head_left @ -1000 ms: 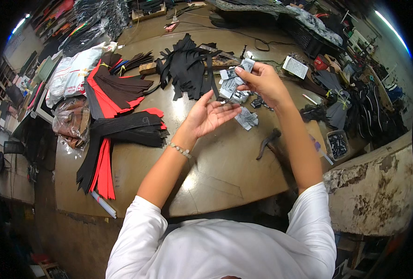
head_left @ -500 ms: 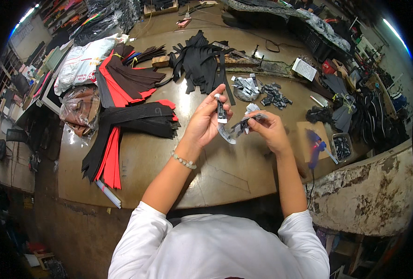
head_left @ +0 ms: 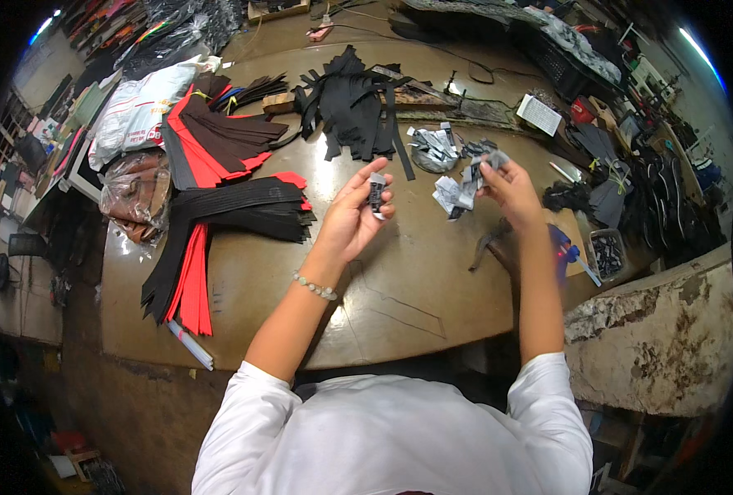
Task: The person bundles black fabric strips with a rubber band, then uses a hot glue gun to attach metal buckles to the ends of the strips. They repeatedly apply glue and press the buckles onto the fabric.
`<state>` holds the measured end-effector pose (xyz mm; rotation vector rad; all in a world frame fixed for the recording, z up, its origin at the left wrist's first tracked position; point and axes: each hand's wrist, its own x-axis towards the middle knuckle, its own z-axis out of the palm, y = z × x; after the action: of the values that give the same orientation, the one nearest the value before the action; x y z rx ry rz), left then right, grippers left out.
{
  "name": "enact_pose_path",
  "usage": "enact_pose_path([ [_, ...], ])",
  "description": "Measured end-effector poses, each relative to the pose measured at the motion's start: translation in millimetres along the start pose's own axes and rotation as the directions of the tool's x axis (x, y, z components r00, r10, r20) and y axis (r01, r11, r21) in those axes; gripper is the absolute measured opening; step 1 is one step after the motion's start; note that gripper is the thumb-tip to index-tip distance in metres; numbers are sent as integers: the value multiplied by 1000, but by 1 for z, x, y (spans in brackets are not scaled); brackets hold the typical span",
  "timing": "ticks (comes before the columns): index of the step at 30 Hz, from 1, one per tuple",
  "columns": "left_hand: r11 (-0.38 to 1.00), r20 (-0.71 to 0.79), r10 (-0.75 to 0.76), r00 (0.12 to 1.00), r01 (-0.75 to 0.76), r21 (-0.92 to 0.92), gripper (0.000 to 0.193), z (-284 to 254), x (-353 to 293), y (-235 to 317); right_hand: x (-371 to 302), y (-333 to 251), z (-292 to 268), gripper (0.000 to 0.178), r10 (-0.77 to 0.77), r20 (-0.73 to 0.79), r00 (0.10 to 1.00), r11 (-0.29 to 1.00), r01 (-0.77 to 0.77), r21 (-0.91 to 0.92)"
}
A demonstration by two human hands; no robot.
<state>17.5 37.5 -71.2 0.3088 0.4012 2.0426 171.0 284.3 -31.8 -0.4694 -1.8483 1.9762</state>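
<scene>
My left hand is raised over the brown worktable and pinches a small black and silver label piece between thumb and fingers. My right hand is further right and grips a bunch of small grey label pieces, some hanging below the fingers. A loose pile of the same grey pieces lies on the table just beyond both hands.
Stacks of black and red cut strips lie at the left. A heap of black straps sits at the back. Plastic bags stand at the far left. A hammer and a small box of bits lie at the right.
My hands have moved apart. The left one now holds a single label piece by itself, and the right one has drawn away to the right with the bunch.
</scene>
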Motion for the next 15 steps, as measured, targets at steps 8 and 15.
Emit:
enact_pose_path([
  [8, 958, -233, -178, 956, 222, 181, 38, -8, -11, -17, 33, -10, -3, 26, 25, -32, 999, 998, -23, 62],
  [15, 734, -147, -12, 989, 108, 671, 44, 24, -6, -50, -25, -11, 41, 23, -94, 94, 991, 988, 104, -111],
])
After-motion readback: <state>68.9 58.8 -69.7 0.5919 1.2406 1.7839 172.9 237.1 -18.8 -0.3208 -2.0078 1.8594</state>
